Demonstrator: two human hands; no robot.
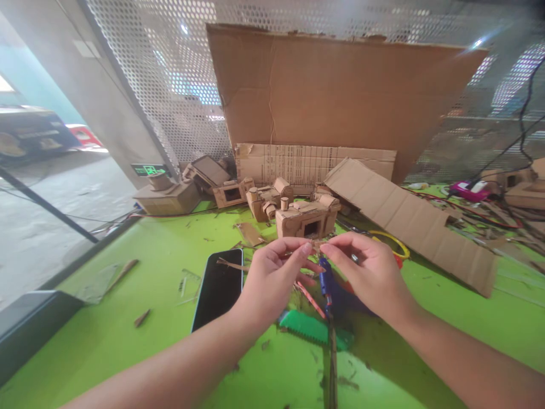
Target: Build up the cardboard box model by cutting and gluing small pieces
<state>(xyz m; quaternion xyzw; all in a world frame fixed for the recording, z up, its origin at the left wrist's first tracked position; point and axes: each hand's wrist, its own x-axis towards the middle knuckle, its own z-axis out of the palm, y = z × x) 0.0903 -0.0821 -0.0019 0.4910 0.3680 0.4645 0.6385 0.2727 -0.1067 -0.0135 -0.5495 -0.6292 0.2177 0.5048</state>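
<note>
Fingertips of my left hand [276,272] and my right hand [368,270] pinch a small piece of cardboard [317,245] from both sides, in front of a little cardboard model [306,218] with a dark opening. Under my hands lies a blue glue gun [326,278], partly covered by my right hand. Beside it are a green utility knife [304,326] and a thin orange-pink stick [310,299]. A phone [219,289] with a dark screen rests left of my left hand, a thin cardboard strip [232,264] across it.
Several more cardboard models [266,199] stand at the back of the green table [157,341]. A large cardboard sheet [340,102] leans behind them, and a ridged cardboard piece [413,227] slants at the right. Cables and scraps clutter the far right, near a pink tool [468,190].
</note>
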